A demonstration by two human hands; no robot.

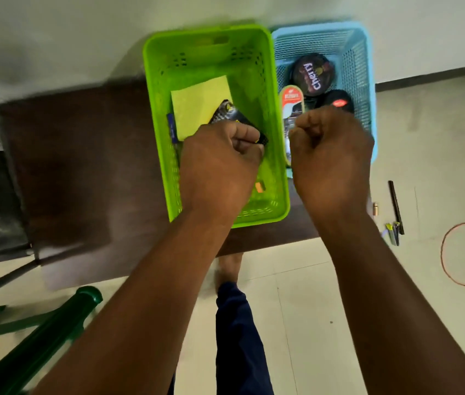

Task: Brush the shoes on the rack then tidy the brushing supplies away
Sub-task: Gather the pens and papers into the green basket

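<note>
Brush (230, 116), or a dark packet, blur hid which, was pinched in your left hand (220, 163) low in the green basket (160, 81), over the yellow cloth (200, 104). Your right hand (329, 155) hung fisted, seemingly holding nothing, above the blue basket (368, 67). That fist risked clipping the tins (314, 74) or the rim.

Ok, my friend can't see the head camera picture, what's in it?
A person's left hand holds a black packet over a green plastic basket with a yellow cloth inside. Their right hand is a fist before a blue plastic basket holding round black polish tins.
</note>
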